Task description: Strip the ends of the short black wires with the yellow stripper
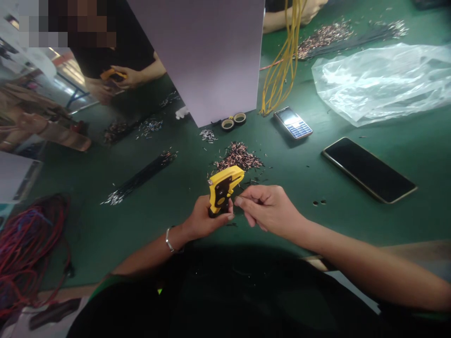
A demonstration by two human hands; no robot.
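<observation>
My left hand (207, 217) is wrapped round the handle of a yellow and black wire stripper (225, 180), its jaw end tipped up and to the right. Close beside it, my right hand (269, 206) is closed in a pinch on a thin black wire (260, 202), mostly hidden by the fingers. Whether the wire touches the jaws I cannot tell. Just beyond the tool lies a heap of short black and copper wire scraps (240, 157). A bundle of black wires (141, 178) with bare silvery ends rests on the green table (169, 249) to the left.
A grey panel (225, 61) stands ahead, with tape rolls (233, 122) at its foot. On the right are a keypad phone (293, 124), a smartphone (369, 170), a plastic bag (380, 82) and hanging yellow wires (283, 70). Red cables (31, 249) lie left. Co-workers' hands (123, 77) are beyond.
</observation>
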